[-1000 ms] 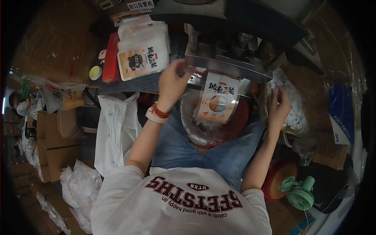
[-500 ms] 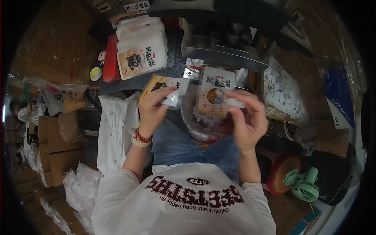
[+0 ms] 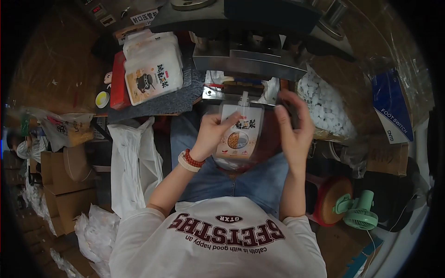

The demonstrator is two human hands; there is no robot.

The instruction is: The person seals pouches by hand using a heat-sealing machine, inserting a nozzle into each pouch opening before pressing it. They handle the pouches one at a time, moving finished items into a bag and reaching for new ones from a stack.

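A printed spout pouch (image 3: pixel 238 146) is gripped at its left edge by my left hand (image 3: pixel 211 135), thumb across its front. The pouch shows a round bean picture, and a clear spout (image 3: pixel 244 98) stands up at its top end. My right hand (image 3: pixel 296 132) is raised to the right of the pouch, apart from it, fingers spread, with nothing visible in them. Just beyond the spout is the metal front of a machine (image 3: pixel 252 65), with a small shiny ledge (image 3: pixel 215 94) below it. A pile of similar pouches (image 3: pixel 155 76) lies on the dark mat to the left.
A clear bag of white caps (image 3: pixel 322 102) sits at the right, near a blue foot switch box (image 3: pixel 394 109). A red box (image 3: pixel 119 81) borders the pouch pile. White sheeting (image 3: pixel 134 162) hangs at my left. A green fan (image 3: pixel 361 213) stands lower right.
My left hand has moved right and now grips the pouch with the bean picture. My right hand has come off that pouch and moved slightly up. The view has shifted.
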